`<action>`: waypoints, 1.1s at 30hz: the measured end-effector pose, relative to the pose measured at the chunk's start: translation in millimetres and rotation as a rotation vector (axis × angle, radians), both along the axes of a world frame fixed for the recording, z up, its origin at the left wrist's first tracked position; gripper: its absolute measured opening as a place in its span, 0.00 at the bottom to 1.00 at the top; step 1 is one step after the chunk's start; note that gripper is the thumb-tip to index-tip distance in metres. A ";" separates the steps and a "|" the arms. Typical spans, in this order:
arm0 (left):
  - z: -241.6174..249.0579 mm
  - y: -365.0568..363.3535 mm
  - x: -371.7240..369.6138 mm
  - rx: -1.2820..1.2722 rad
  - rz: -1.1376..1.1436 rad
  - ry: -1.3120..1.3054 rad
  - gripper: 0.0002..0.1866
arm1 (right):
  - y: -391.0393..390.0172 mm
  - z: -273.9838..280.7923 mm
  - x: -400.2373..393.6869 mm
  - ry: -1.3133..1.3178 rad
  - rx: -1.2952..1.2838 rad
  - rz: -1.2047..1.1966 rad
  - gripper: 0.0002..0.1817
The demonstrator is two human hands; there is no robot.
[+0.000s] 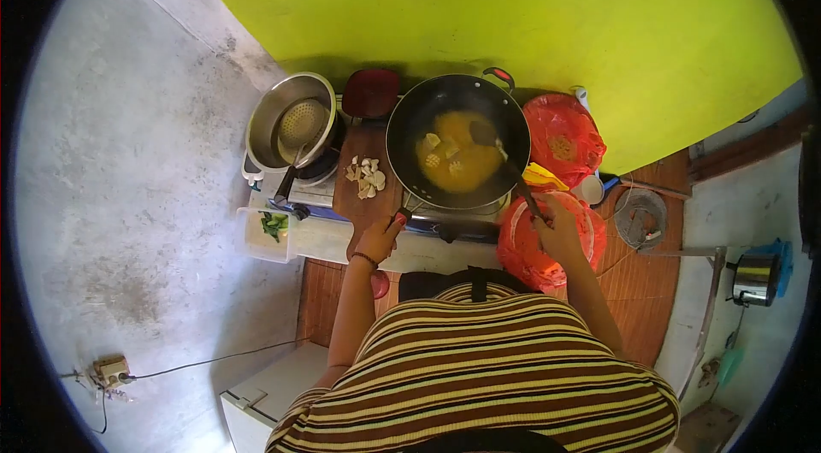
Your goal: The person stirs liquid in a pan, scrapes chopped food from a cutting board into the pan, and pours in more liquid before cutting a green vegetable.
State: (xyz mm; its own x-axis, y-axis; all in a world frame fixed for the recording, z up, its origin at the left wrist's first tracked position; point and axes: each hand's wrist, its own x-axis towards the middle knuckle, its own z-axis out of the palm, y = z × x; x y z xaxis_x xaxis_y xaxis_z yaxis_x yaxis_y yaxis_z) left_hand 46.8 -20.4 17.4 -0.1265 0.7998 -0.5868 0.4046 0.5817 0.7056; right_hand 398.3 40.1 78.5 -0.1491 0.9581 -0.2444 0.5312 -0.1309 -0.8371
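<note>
A black wok (pixel 406 132) sits on the stove (pixel 321 194), holding yellow-orange liquid with several pale chunks (pixel 443 153). My left hand (pixel 376 239) is closed around the wok's front handle, which has a red part. With my right hand (pixel 558 232) I grip the dark handle of a spatula (pixel 519 177); its blade rests in the liquid on the wok's right side. Left of the wok lies a wooden cutting board (pixel 355 207) bearing several whitish pieces that look like garlic (pixel 366 177).
A steel pot (pixel 258 132) with a skimmer (pixel 301 124) stands at the left. Below it is a clear container (pixel 256 241) of green leaves. Red plastic bags (pixel 590 141) crowd the right side, near a white cup (pixel 592 189). A green wall (pixel 513 8) rises behind the stove.
</note>
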 end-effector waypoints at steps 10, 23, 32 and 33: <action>-8.8 -3.1 -1.4 0.072 0.016 -0.044 0.21 | 13.7 -13.6 -24.6 0.460 -0.333 -0.149 0.20; 0.3 -0.6 -2.1 0.050 -0.064 0.037 0.24 | 6.9 -12.2 -30.6 0.675 -0.377 -0.076 0.21; 0.2 -1.6 -1.5 0.019 -0.062 0.080 0.26 | 1.1 -14.2 -33.3 0.541 -0.215 -0.107 0.21; -0.2 -2.0 -1.5 0.032 -0.064 0.084 0.26 | 1.1 -9.6 -34.4 0.511 -0.213 -0.153 0.21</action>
State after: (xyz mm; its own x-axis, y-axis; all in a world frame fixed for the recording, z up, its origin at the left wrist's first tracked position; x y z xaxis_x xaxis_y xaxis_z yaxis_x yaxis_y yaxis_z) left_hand 45.2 -22.4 17.2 -0.1225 0.8261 -0.5500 0.4985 0.5304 0.6857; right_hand 363.8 41.2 68.9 -0.1623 0.9157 -0.3677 0.0272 -0.3683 -0.9293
